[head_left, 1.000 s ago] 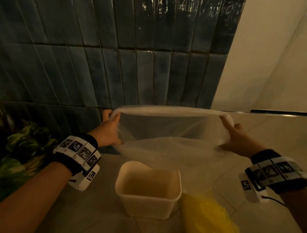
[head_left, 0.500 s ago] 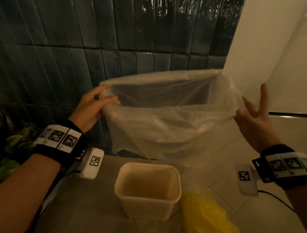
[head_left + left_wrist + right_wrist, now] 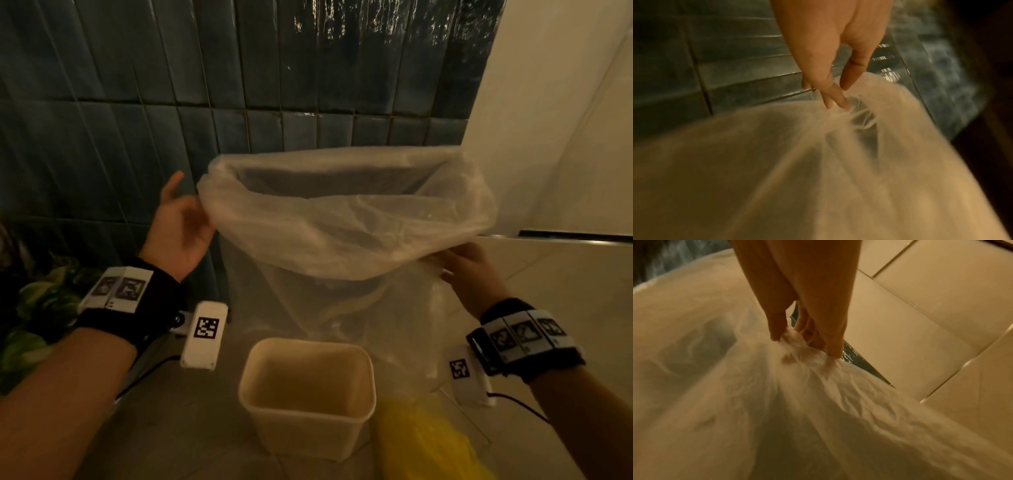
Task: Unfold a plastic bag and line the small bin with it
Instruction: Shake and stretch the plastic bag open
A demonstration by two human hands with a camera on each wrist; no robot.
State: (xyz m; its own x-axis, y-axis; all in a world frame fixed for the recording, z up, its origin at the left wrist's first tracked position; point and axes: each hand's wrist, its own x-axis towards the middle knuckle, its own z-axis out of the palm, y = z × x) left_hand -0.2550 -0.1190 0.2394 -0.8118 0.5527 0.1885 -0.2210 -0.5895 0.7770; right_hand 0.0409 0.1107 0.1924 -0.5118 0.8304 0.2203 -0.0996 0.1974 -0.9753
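Note:
A thin clear plastic bag (image 3: 346, 233) hangs in the air with its mouth spread wide, puffed out like a balloon. My left hand (image 3: 185, 222) pinches the left side of the bag's rim (image 3: 840, 110), the other fingers spread. My right hand (image 3: 469, 270) grips a bunched fold of the rim (image 3: 797, 340) on the right, lower than the left. The small cream bin (image 3: 308, 397) stands upright on the tiled floor below and in front of the bag, with nothing inside. The bag's bottom hangs just behind the bin.
A crumpled yellow bag (image 3: 428, 442) lies on the floor against the bin's right side. Dark blue wall tiles (image 3: 137, 102) rise behind the bag, a pale wall (image 3: 565, 137) to the right. Green leaves (image 3: 37, 308) show at the far left.
The bag's mouth has opened wider and filled with air. My right hand dropped lower and its fingers closed on the rim; my left hand moved slightly down.

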